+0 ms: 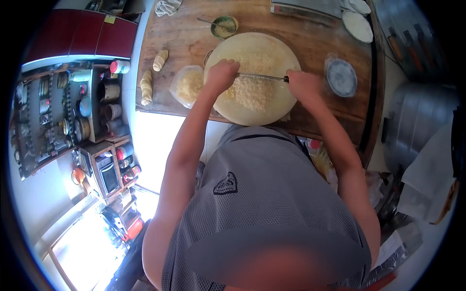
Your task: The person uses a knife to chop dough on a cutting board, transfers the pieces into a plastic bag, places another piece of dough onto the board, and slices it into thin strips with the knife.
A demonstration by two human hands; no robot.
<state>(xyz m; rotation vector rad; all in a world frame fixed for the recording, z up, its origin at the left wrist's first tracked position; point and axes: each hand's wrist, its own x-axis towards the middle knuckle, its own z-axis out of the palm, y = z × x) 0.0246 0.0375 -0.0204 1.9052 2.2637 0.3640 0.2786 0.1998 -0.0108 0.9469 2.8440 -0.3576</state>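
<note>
A large round cutting board (228,109) lies on the wooden table in front of me, with a heap of finely chopped pale food (255,94) on it. Across the heap runs a knife (262,76), its blade roughly level from left to right. My right hand (305,87) is closed round the dark handle at the board's right side. At the other end of the blade, my left hand (222,76) is closed on the tip end, over the board's left part. A clear bag or bowl of similar chopped food (189,88) sits just left of the board.
Behind the board stands a green bowl (224,27) with a spoon in it. Two twisted, pale dough-like pieces (146,88) lie at the table's left. To the right is a round plastic-covered container (341,77). White dishes (357,26) stand at the far right corner.
</note>
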